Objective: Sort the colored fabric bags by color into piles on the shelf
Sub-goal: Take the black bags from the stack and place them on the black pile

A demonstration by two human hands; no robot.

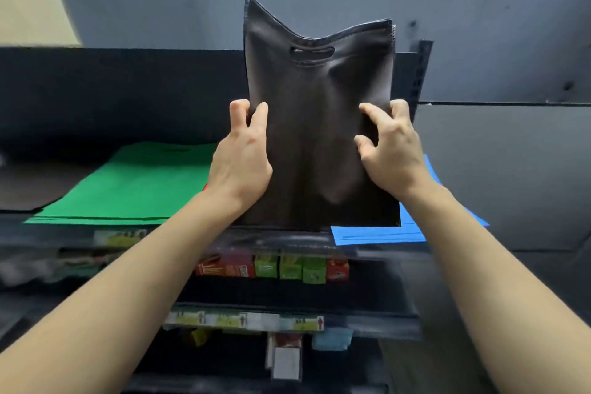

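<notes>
At centre frame, a black bag [319,125] stands upright above the shelf [287,240]. The left hand [241,158] grips its left edge; the right hand [391,150] grips its right edge. Green bags [128,185] lie piled lower left, blue bags [377,235] lower right, a red edge [206,186] between.

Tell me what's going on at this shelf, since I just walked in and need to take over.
A person is holding a black fabric bag upright in front of the shelf, the left hand gripping its left edge and the right hand its right edge. Flat on the shelf lie a green pile at the left and a blue pile at the right, partly behind the bag. The bag is not yet laid on any pile.
</notes>
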